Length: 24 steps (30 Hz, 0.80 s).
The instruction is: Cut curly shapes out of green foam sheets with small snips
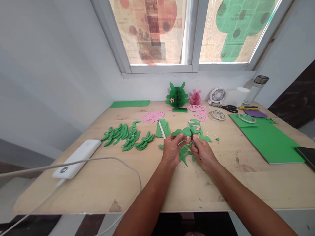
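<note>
My left hand (173, 147) pinches a wavy-edged piece of green paper (177, 132) over the middle of the table. In my right hand (202, 149) is a pair of scissors (192, 139), its dark blades at the right end of that paper; most of the handle is hidden by my fingers. Green paper scraps (184, 156) lie beneath both hands. Just behind my left hand, a white pen (161, 129) rests on cut green paper (167, 128). To the left are several stacks of curved green cutouts (131, 140).
Pink paper cutouts (153, 116) lie farther back, near a green honeycomb paper figure (177, 96) and a pink one (195, 97). On the right are tape rolls (218, 115), black scissors (230, 108), a yellow cutter (248, 107) and green sheets (268, 141). A cable (98, 159) crosses the left side by a white power bank (81, 156).
</note>
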Motion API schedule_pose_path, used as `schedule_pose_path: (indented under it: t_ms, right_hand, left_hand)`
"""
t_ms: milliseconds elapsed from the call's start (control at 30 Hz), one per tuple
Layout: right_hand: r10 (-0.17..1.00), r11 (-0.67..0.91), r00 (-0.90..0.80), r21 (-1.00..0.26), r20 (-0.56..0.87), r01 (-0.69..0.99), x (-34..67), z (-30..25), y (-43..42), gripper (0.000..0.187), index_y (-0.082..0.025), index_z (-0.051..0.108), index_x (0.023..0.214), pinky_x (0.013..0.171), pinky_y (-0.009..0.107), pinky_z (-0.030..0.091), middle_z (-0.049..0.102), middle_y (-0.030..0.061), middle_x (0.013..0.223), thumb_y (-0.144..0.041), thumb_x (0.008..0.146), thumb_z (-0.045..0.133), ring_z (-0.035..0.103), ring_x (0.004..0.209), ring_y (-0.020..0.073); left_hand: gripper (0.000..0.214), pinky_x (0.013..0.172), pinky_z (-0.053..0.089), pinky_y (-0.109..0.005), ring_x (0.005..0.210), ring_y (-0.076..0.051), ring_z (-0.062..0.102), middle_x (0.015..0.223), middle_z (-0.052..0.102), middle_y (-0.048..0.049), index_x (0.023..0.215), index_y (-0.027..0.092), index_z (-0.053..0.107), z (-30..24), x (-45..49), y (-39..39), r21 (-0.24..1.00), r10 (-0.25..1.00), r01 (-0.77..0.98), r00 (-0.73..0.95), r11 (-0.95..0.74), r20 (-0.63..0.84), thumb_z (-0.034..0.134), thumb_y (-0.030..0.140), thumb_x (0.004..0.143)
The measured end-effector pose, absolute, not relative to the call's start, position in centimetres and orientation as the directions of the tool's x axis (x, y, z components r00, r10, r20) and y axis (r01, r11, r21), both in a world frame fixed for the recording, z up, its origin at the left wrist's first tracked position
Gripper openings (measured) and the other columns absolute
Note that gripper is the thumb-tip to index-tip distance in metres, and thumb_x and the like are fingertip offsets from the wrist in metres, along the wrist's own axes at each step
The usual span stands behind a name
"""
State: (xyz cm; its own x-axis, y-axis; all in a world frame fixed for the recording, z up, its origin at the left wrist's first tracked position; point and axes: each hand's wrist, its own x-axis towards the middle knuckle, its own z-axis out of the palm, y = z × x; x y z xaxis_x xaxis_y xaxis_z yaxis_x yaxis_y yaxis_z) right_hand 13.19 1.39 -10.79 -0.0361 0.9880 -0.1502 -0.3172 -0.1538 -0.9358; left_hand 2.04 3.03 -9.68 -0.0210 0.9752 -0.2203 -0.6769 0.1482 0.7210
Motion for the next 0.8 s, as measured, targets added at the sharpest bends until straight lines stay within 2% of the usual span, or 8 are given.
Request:
schedule_pose_path:
  t_ms: [400,600,800]
  right_hand:
    - [0.989,-0.145,-0.028,-0.942,-0.143,-0.304,13.10,-10.61,1.41,0.048,-0.016,0.058,0.069,0.033,0.019,0.011,0.031,-0.0103,0.039,-0.063,0.068,0.065,0.017,0.033,0.0034]
    - [0.989,-0.148,-0.050,-0.942,-0.139,-0.301,13.06,-10.59,1.34,0.049,-0.017,0.049,0.059,0.033,0.019,0.010,0.033,-0.0089,0.040,-0.063,0.070,0.064,0.018,0.033,0.0027]
    - [0.985,-0.165,-0.097,-0.930,-0.140,-0.329,13.14,-10.67,1.24,0.045,-0.015,0.058,0.072,0.035,0.019,0.011,0.035,-0.0090,0.043,-0.059,0.072,0.064,0.018,0.034,0.0028]
  left_hand:
    - [0.024,0.067,0.053,-0.028,0.060,-0.014,0.063,0.058,0.064,-0.0013,0.061,0.014,0.062,-9.83,2.29,3.03,0.732,0.974,-0.662,-0.007,0.164,-0.225,0.082,0.023,0.051]
    - [0.025,0.068,0.053,-0.029,0.059,-0.013,0.062,0.057,0.061,0.0005,0.060,0.014,0.061,-9.96,2.42,3.02,0.715,0.971,-0.685,-0.045,0.142,-0.236,0.082,0.021,0.050]
    - [0.026,0.064,0.053,-0.029,0.060,-0.013,0.061,0.057,0.060,0.0007,0.059,0.015,0.058,-9.81,2.35,3.02,0.686,0.967,-0.717,-0.064,0.127,-0.246,0.082,0.019,0.050]
